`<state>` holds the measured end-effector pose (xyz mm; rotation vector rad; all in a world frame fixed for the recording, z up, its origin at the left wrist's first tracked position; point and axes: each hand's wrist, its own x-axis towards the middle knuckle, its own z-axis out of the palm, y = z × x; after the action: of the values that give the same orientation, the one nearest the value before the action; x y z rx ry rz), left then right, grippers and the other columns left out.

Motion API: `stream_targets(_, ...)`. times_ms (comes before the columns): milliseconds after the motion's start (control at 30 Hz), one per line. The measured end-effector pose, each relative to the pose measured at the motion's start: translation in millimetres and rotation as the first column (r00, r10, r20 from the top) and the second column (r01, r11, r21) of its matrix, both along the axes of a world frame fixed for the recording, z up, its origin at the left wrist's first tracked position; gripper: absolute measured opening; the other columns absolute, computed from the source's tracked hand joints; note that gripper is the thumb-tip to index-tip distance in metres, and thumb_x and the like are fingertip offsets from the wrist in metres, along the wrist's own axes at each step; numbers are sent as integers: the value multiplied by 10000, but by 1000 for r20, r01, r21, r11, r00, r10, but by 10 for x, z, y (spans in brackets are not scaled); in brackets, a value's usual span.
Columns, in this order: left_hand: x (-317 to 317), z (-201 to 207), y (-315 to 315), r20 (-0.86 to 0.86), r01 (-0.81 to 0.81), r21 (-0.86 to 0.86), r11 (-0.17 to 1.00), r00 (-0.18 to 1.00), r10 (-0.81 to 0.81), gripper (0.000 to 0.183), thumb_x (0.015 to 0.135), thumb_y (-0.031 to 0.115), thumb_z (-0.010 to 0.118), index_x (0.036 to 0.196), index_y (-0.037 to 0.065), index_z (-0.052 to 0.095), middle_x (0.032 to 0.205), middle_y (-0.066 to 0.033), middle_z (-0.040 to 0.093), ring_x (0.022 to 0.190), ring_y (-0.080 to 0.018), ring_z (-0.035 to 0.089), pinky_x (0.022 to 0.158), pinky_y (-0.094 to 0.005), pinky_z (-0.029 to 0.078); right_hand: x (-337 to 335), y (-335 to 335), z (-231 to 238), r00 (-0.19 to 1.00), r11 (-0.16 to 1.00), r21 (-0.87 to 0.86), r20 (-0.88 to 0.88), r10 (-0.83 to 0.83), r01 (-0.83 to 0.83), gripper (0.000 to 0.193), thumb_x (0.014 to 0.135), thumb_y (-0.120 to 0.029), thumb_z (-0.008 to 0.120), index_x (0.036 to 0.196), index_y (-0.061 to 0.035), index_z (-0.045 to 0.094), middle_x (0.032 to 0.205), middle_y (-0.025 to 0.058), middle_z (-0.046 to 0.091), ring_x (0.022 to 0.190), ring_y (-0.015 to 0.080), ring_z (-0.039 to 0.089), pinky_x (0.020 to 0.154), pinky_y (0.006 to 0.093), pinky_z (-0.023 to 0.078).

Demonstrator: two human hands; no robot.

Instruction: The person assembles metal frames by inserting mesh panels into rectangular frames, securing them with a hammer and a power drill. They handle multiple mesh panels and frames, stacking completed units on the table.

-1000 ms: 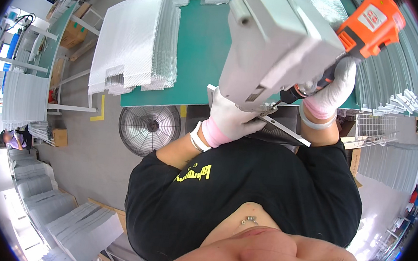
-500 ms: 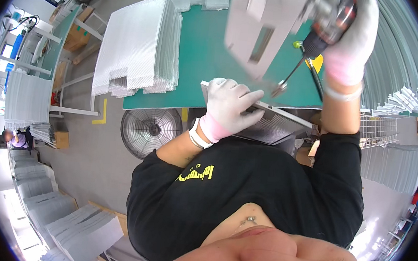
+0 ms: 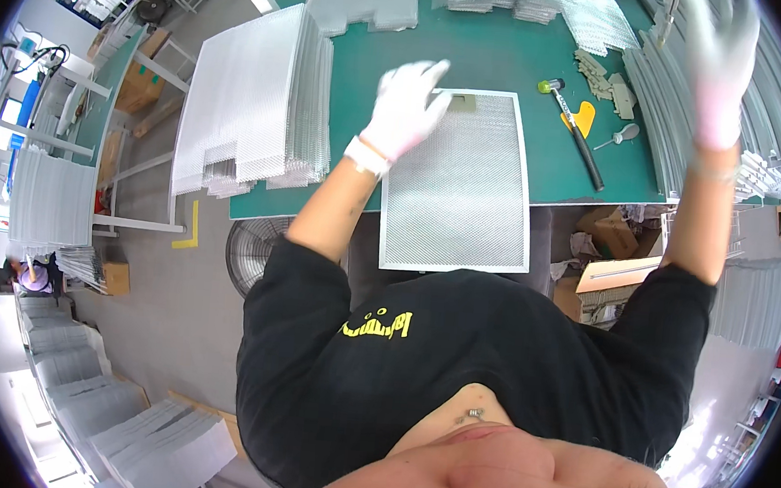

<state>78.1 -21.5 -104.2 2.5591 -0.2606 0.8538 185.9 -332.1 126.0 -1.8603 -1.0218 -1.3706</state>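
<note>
Green worktable [image 3: 506,60] bears a mesh panel [image 3: 458,180] under the open left grip [image 3: 406,108]; right grip [image 3: 721,64] unclear

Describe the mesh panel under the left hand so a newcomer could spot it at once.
On the green table, look at the near edge in front of the person. One rectangular metal mesh panel lies flat there in a thin silver frame, with the gloved left hand at its far left corner. Unlike the stacked mesh sheets to its left, it lies alone and overhangs the table edge.

A green worktable [image 3: 506,56] stands over grey floor [image 3: 165,309], a round fan [image 3: 250,256] beneath.
</note>
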Motion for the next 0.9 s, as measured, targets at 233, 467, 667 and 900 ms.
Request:
stream_targets(233,-1777,-677,231,-87,-215,-206,955,976,201,359,875,101,644,1217,0,612,1133,-152,634,1040,-314,611,949,-402,472,-591,-628,-2718,467,690,-714,-573,-673,119,516,879,-150,625,1360,-14,497,1168,254,589,1110,398,581,980,459,461)
stream_targets(467,-2587,-1134,-83,-478,-471,-875,108,813,-333,531,1048,394,414,1348,-35,501,1207,-127,624,949,-206,624,858,-328,503,-366,14,-2826,546,966,-189,-836,-63,-178,528,946,-81,479,1458,0,383,1336,297,526,1232,414,538,1044,431,431)
stream_targets(667,-2597,-1147,-171,-348,-552,-810,-197,724,-596,711,1047,545,307,1413,-51,433,1290,-158,601,917,-211,624,800,-302,493,-692,1161,-2667,500,791,-347,-864,-61,-504,547,961,-88,494,1492,-98,363,1085,241,611,973,417,623,870,459,514)
stream_targets(900,-2670,-1055,-183,-336,-517,-834,-192,752,-567,736,1039,551,338,1418,-75,414,1271,-154,607,892,-189,618,760,-278,488,-798,1272,-2703,626,634,-633,-726,-286,-444,528,977,-130,444,1495,-137,338,993,231,627,808,420,658,740,484,548)
